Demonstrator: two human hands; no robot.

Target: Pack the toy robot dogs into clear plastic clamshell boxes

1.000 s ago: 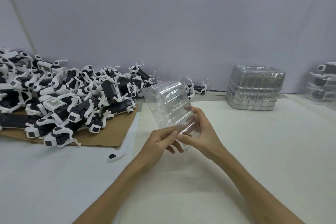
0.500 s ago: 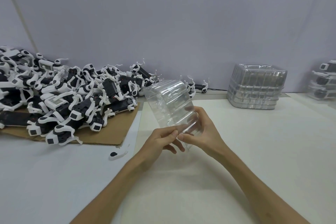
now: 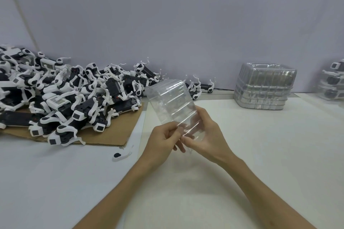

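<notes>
Hands have barely moved over the last second: the left hand (image 3: 163,139) still pinches the near rim of the clear box (image 3: 171,102) between thumb and fingers, and the right hand (image 3: 206,135) still curls round the same end from the right and below. The box stays lifted off the table (image 3: 260,154), tilted up and away, and looks shut and empty. I judge that the rim is being worked apart, so opening is not yet done and no dog is picked. The dogs (image 3: 74,95) lie heaped on cardboard (image 3: 115,132) to the left. The box's far end overlaps the heap's edge in this view, though how near it comes I cannot tell. A loose white part (image 3: 122,154) lies just left of the left wrist. A stack (image 3: 264,87) of empty boxes stands well apart on the right, with filled-looking boxes (image 3: 333,83) at the far right edge. The widest gap for setting the box down and swinging its lid lies between the hands and that stack.
</notes>
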